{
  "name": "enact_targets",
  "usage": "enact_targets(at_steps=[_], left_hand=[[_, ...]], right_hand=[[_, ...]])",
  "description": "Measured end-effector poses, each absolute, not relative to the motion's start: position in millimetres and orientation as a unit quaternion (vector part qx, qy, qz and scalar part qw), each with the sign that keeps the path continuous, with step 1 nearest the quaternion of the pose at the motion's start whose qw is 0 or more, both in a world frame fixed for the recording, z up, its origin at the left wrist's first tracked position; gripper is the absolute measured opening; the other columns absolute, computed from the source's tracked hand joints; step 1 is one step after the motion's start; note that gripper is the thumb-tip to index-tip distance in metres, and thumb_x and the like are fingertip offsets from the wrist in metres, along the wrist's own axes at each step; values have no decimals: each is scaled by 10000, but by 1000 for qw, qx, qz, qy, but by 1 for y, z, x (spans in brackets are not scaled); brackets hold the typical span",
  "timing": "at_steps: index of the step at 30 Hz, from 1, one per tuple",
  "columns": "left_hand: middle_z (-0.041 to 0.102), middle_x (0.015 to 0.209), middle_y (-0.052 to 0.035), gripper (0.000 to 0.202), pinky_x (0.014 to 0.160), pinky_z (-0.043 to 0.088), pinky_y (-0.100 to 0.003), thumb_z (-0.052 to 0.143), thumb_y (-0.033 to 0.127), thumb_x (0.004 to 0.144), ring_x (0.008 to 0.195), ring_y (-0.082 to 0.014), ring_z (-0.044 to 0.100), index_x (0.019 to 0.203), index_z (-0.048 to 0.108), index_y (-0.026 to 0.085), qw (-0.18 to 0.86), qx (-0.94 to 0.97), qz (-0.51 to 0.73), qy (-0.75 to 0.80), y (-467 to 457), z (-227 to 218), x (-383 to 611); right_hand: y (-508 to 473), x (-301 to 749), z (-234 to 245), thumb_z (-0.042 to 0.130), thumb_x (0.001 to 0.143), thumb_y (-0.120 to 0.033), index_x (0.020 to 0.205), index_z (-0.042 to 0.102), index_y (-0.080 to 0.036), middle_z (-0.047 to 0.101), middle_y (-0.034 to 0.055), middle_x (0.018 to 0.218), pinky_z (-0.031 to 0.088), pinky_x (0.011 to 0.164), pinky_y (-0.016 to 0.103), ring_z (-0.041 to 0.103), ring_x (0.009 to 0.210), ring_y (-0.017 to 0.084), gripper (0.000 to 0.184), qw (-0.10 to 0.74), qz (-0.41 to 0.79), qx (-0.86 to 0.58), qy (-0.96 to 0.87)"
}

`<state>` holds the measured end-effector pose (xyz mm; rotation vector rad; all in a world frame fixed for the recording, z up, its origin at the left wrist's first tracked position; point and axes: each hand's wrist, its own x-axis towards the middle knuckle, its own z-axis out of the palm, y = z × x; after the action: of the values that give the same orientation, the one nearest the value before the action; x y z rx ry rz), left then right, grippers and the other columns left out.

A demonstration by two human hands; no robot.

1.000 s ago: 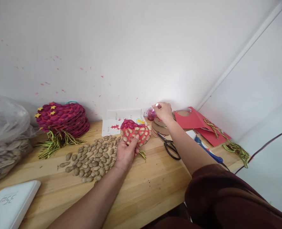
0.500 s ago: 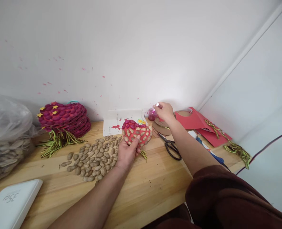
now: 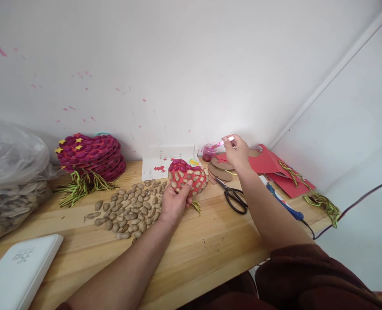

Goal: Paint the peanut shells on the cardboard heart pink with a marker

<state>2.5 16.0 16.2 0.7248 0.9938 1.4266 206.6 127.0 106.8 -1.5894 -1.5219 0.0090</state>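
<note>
My left hand (image 3: 175, 203) grips a red heart-shaped piece (image 3: 187, 178) studded with peanut shells, partly painted magenta at its top, holding it tilted above the wooden bench (image 3: 197, 249). My right hand (image 3: 237, 151) is raised near the wall, fingers pinched on a thin pink-tipped brush (image 3: 222, 142). The brush tip points at a small cup of pink paint (image 3: 207, 152). A pile of loose peanut shells (image 3: 129, 209) lies just left of my left hand.
A stack of magenta shell hearts with yellow stars and green tassels (image 3: 90, 157) stands at the back left. A plastic bag of shells (image 3: 6, 189), a white device (image 3: 19, 269), black scissors (image 3: 234, 198), cardboard hearts (image 3: 221, 171), red paper (image 3: 270, 165) and braided cord (image 3: 320, 202) surround the work spot.
My right hand has lifted away from the paint cup and moved right, bringing the brush out. My left hand and the heart stayed nearly in place.
</note>
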Motion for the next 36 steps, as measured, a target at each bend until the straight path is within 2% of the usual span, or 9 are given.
enact_targets(at_steps=[3, 6, 10, 13, 22, 36], left_hand=[[585, 507, 57, 499, 330, 344, -161, 910, 508, 618, 361, -72, 471, 730, 539, 194, 589, 309, 609, 433, 15, 18, 2], [586, 508, 55, 481, 320, 337, -160, 906, 488, 617, 359, -73, 467, 734, 544, 194, 592, 304, 607, 435, 13, 21, 2], [580, 496, 50, 456, 312, 334, -166, 898, 475, 621, 351, -76, 460, 723, 554, 193, 592, 305, 602, 441, 11, 23, 1], [559, 478, 53, 459, 313, 330, -169, 902, 470, 615, 344, -77, 455, 693, 541, 199, 589, 307, 602, 442, 12, 23, 1], [540, 445, 52, 448, 314, 307, -171, 891, 471, 646, 331, -76, 431, 665, 533, 202, 584, 322, 588, 457, 11, 23, 0], [548, 456, 51, 443, 308, 297, -173, 903, 446, 634, 328, -76, 435, 657, 535, 200, 586, 312, 600, 445, 11, 24, 0]], right_hand=[[92, 200, 112, 554, 953, -463, 954, 701, -210, 658, -7, 761, 429, 662, 284, 565, 697, 154, 292, 566, 59, -553, -609], [54, 186, 108, 572, 982, -486, 975, 702, -220, 656, -13, 733, 449, 645, 287, 569, 656, 144, 296, 591, 94, -496, -629], [26, 169, 93, 566, 1018, -442, 1029, 703, -236, 741, 36, 917, 516, 778, 340, 664, 828, 183, 248, 579, 61, -471, -663], [22, 165, 84, 550, 1033, -367, 1040, 689, -244, 761, 47, 1001, 519, 862, 372, 683, 926, 203, 185, 564, 19, -453, -690], [21, 168, 81, 574, 1016, -268, 1004, 686, -246, 745, 32, 935, 500, 860, 363, 651, 905, 199, 115, 533, -37, -416, -736], [21, 170, 79, 560, 1007, -276, 979, 688, -255, 757, 45, 925, 502, 875, 414, 665, 909, 220, 132, 508, -51, -426, -747]])
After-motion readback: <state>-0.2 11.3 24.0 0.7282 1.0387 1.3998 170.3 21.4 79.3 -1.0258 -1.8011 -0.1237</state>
